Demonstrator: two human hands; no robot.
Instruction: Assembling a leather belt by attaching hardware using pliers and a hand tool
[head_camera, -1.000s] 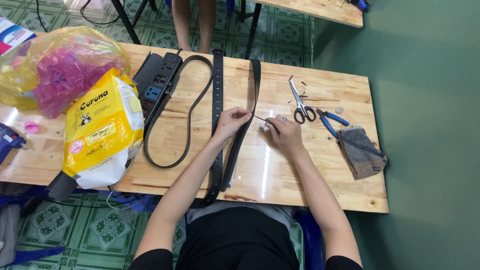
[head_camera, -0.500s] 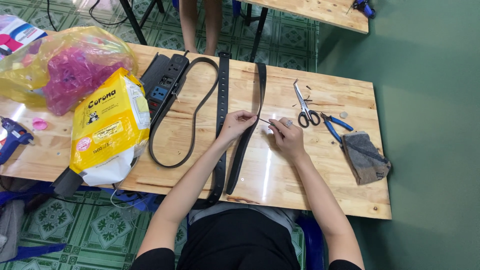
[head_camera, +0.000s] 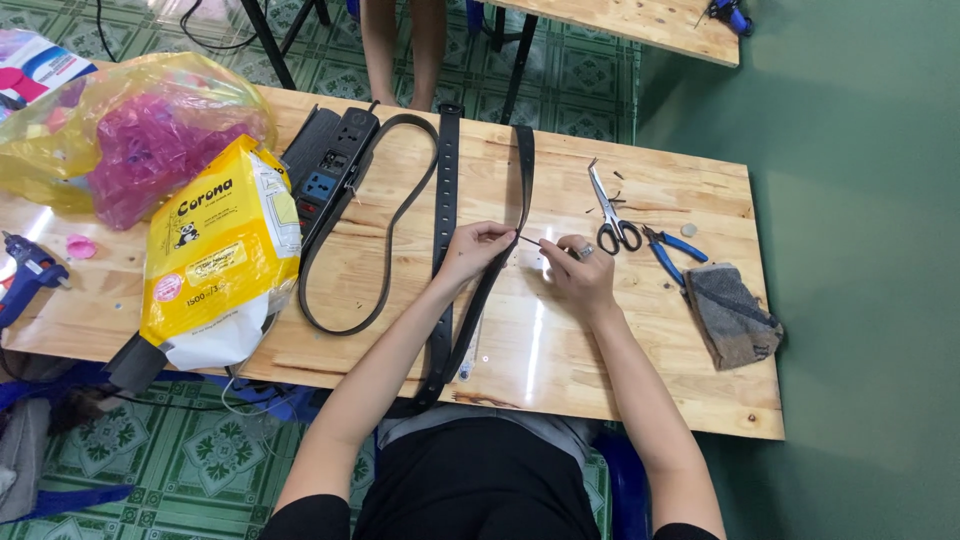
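Note:
A long black belt strap (head_camera: 443, 200) with punched holes lies folded across the wooden table (head_camera: 640, 340), its two lengths running toward me and over the near edge. My left hand (head_camera: 478, 246) pinches the right length of the belt near the table's middle. My right hand (head_camera: 572, 270), a ring on one finger, holds a thin dark needle-like tool (head_camera: 531, 241) whose tip points at the belt edge beside the left fingers. A second black strap (head_camera: 372, 270) loops to the left.
Scissors (head_camera: 610, 212), blue-handled pliers (head_camera: 668, 250) and a grey cloth (head_camera: 732, 315) lie to the right. A black power strip (head_camera: 328, 170), a yellow packet (head_camera: 222, 250), a bag of pink pieces (head_camera: 140, 140) and a blue glue gun (head_camera: 28, 272) sit left. Another person's legs (head_camera: 405, 45) stand beyond the table.
Both hands stay at the belt with the thin tool between them; only the camera view has shifted slightly.

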